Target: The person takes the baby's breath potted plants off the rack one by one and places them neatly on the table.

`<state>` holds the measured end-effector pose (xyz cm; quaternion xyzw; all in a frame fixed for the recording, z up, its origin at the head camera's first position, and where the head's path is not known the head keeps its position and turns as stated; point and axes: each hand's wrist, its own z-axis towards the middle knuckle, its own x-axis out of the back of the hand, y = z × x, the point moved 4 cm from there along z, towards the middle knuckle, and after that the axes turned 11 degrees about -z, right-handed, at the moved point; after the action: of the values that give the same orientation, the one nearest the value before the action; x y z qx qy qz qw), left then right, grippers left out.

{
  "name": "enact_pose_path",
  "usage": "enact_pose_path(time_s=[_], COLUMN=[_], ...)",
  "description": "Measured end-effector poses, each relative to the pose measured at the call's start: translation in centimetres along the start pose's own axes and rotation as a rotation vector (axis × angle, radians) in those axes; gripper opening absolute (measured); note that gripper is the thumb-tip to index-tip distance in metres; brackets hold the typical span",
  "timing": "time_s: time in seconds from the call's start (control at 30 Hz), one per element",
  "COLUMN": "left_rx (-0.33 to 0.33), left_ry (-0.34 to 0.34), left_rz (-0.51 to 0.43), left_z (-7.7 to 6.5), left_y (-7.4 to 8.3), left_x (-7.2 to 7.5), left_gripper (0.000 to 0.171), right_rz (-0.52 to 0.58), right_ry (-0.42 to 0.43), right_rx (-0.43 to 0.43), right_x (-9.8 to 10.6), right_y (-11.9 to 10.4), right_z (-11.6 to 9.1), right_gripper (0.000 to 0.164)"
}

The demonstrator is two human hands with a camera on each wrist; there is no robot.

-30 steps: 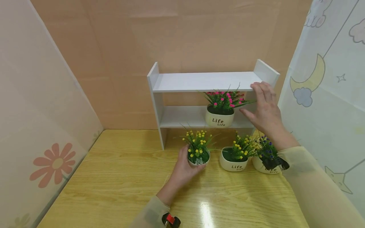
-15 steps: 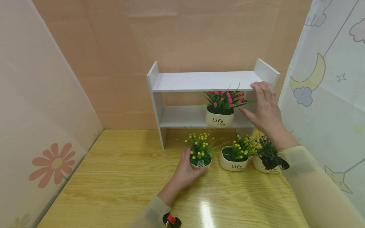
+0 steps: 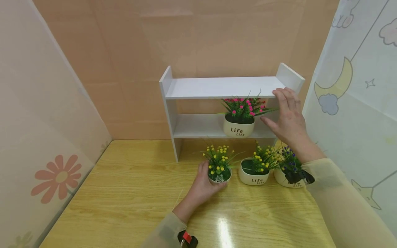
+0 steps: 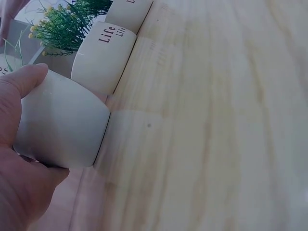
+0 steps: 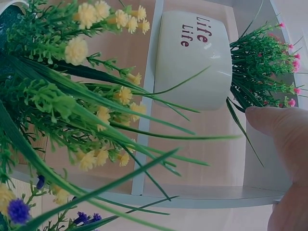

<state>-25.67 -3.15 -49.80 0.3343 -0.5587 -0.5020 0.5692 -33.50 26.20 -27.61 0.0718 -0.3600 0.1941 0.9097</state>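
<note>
My left hand (image 3: 201,186) grips a small cream pot of yellow artificial flowers (image 3: 219,162) by its sides, down at the table. In the left wrist view, the blank side of this pot (image 4: 62,125) shows between thumb and fingers. My right hand (image 3: 289,115) is up at the right end of a white two-tier shelf (image 3: 217,88). Its fingertips rest on the front edge of the top board, and its thumb is spread below. Beside that thumb, a "Life" pot with pink flowers (image 3: 238,127) stands on the lower board.
To the right of the held pot, a second pot of yellow flowers (image 3: 254,175) stands on the wooden table (image 3: 130,193). Next to it is a pot with purple flowers (image 3: 286,177), partly covered by the right wrist strap. A patterned cloth wall (image 3: 356,137) borders the right side.
My left hand has shifted slightly to the right and toward me with the yellow-flower pot, closer to the second yellow pot. The right hand has stayed at the shelf.
</note>
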Motion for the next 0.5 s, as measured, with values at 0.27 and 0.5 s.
enact_pose_path(time_s=[0.27,0.5], left_rx=[0.021,0.030], left_ry=[-0.006,0.002], left_rz=[-0.001,0.000], left_z=[0.34,0.47], left_y=[-0.35,-0.28], left_x=[-0.36,-0.69], left_gripper=[0.119,0.118], right_rz=[0.003,0.006], right_ry=[-0.002,-0.004], right_rx=[0.000,-0.005], right_x=[-0.02,-0.19], right_y=[-0.01,0.10], right_z=[0.08,0.06], right_gripper=[0.099,0.099])
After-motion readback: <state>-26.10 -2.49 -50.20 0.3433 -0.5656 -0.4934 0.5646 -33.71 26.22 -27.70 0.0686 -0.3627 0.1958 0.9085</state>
